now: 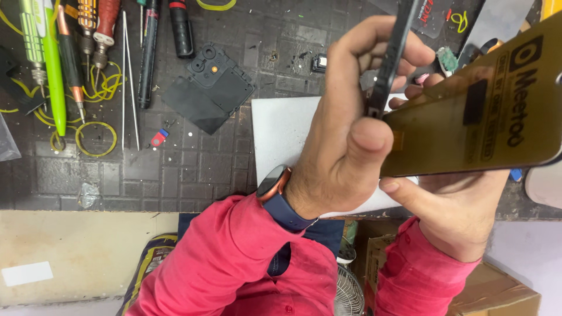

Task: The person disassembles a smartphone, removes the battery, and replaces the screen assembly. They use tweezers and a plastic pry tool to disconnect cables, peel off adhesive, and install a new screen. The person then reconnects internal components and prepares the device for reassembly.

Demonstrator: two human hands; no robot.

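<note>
**Two hands, one phone assembly held above the bench**

Screwdrivers (pixel 70 52) lie at left. The left hand (pixel 345 134) pinches the dark frame (pixel 391 58). The right hand (pixel 456 205) grips the gold-tinted panel (pixel 480 117) from beneath. Risk: twisting may crack the panel.

Pink-red sleeves (pixel 246 263), both alike. Navy strap and coppery case on the wristwatch (pixel 275 187). Amber-gold, glossy screen panel (pixel 474 117) with dark printing. Black phone frame (pixel 389 55). Dark grey work mat (pixel 193 164), embossed in a grid of squares. Lime-green pen (pixel 54 76); yellow rubber bands (pixel 96 139); red-handled screwdriver (pixel 105 26); plain white sheet (pixel 281 134); matte black back cover (pixel 211 88).
</note>
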